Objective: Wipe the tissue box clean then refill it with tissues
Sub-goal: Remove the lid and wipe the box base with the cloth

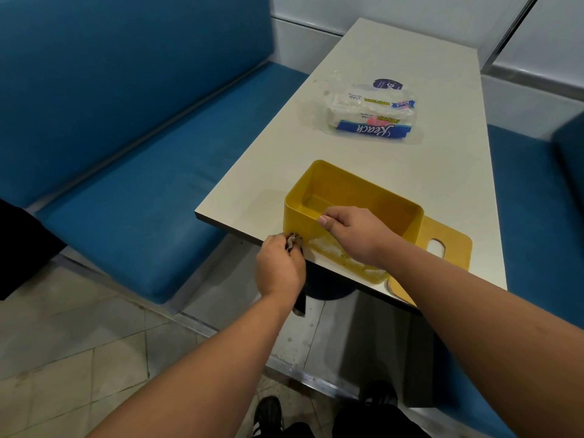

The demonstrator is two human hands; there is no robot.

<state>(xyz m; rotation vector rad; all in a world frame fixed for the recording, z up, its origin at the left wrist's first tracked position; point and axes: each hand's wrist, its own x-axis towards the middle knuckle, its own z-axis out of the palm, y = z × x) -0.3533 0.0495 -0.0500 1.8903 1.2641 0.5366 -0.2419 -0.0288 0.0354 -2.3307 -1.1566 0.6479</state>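
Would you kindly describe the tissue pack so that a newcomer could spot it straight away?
Start at the long white table between the blue benches. Past the open yellow tissue box, toward the wall, lies the tissue pack. It alone is clear plastic with blue branded bands.

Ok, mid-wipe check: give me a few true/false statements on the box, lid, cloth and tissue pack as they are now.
1. The box is full of tissues. False: it is empty.
2. The left hand holds a dark cloth at the box's near side. True.
3. The right hand grips the box's rim. True.
4. The lid is on the box. False: it lies on the table beside it.
5. The tissue pack is on the seat. False: it is on the table.
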